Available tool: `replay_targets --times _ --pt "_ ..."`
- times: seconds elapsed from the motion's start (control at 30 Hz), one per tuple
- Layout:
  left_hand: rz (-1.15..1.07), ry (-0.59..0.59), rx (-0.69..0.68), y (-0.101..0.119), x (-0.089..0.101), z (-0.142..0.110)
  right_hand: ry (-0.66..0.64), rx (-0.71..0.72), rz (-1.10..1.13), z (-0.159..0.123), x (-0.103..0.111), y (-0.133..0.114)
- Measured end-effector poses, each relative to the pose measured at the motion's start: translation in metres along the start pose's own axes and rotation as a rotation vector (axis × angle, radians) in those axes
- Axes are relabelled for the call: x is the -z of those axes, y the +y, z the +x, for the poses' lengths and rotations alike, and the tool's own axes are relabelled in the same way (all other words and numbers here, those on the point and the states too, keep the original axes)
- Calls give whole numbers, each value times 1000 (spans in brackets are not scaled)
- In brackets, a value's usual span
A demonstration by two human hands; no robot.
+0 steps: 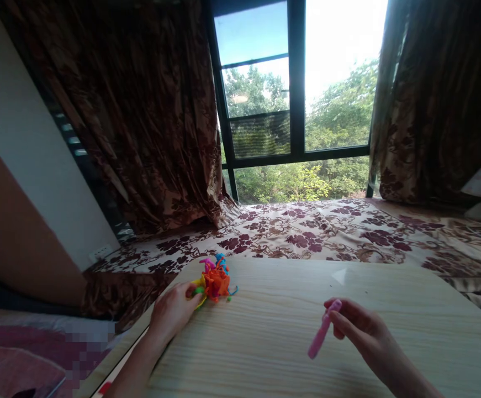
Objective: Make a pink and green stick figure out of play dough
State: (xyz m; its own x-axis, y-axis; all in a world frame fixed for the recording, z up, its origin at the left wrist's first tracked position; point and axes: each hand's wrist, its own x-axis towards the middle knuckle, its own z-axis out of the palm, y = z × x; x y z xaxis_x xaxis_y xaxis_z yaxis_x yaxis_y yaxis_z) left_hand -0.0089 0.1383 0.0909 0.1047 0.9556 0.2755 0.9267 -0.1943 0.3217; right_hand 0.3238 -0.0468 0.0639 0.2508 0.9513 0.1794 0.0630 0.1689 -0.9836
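And here, over the pale wood-grain bench (265, 331), both hands are kept busy! By the right hand (364, 326) a pink stick (318, 339) is pinched near its upper end, btwn thumb & fingers; the grip is closed, the stick is tilted, and its lower end is left free, pointed twd the near side. Whether the bench is touched by that end can't be told. What the stick is made of can't be told either.

Over on the left, a multicolored clump (216, 283) is seen near the bench's far left corner, orange mostly, w/ pink & blue at the back. Its near-left side, where a yellow piece (201, 300) and a green piece (199, 289) are shown, is met by the left hand (173, 309). Thumb & fingers are part-curled there; whether anything is firmly gripped can't be told. A thin blue strand (234, 290) is stuck out to the right, and a tiny green bit (229, 299) is seen just beside.

Step in hand, as judged: stick held apart on one side, clump handled on the other, the two well apart w/ bare bench btwn. For the next move, prob. a light pinch is called for on the left, so the loose-looking pieces aren't squashed, & a steady hold on the right, so the stick isn't dropped.
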Motion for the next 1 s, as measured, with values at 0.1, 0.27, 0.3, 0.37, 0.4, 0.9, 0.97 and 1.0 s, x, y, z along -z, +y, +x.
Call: replay_targets --times 0.1,0.27,0.3,0.37,0.4,0.9,0.97,1.0 --pt "-104 15 42 -1 9 1 -13 0 -19 -1 1 -1" --pt "-383 -35 5 42 17 -17 -109 13 -228 -5 -6 7" --pt "-449 -69 -26 59 15 -25 -121 39 -315 -6 -8 10" --pt "-763 -287 -77 97 5 -41 -135 98 -509 -9 -11 16" --pt "-937 -428 -65 115 -1 -48 -141 123 -601 -10 -11 18" --pt "-1426 -1023 17 183 -55 -91 -83 357 -739 -6 -6 -5" --pt "-1380 -997 -36 182 -57 -90 -117 366 -773 -7 -8 -3" --pt "-1362 -978 -55 181 -59 -89 -135 370 -788 -8 -8 -3"
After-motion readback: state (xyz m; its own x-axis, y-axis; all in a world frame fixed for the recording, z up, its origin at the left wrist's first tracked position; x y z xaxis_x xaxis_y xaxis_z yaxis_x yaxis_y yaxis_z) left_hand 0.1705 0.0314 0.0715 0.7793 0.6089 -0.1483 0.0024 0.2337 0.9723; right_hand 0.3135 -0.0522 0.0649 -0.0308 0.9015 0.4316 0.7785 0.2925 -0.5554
